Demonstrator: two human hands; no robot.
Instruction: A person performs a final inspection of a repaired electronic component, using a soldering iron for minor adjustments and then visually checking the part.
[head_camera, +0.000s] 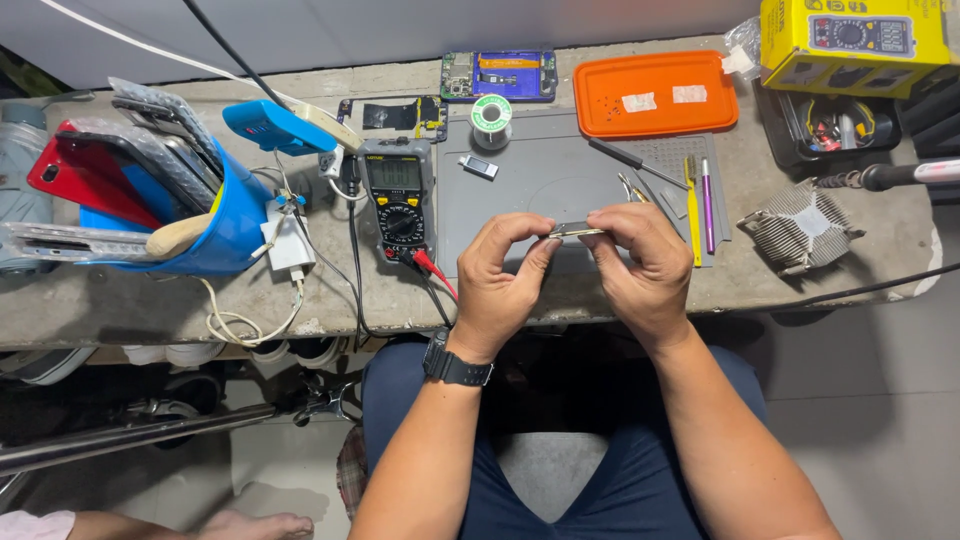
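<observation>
A thin metal strip (575, 231) lies crosswise above the grey mat (540, 185), just right of the multimeter (398, 195); left hand (497, 275) and right hand (640, 262) each pinch an end, equally near.

A small flat metal part (574, 231) was pinched between the fingertips of the left hand (500, 275) and the right hand (640, 265), above the front edge of a grey work mat (540, 180). A multimeter (397, 195) was laid just beside the mat's left edge, and an orange tray (655, 95) at its rear right corner.
</observation>
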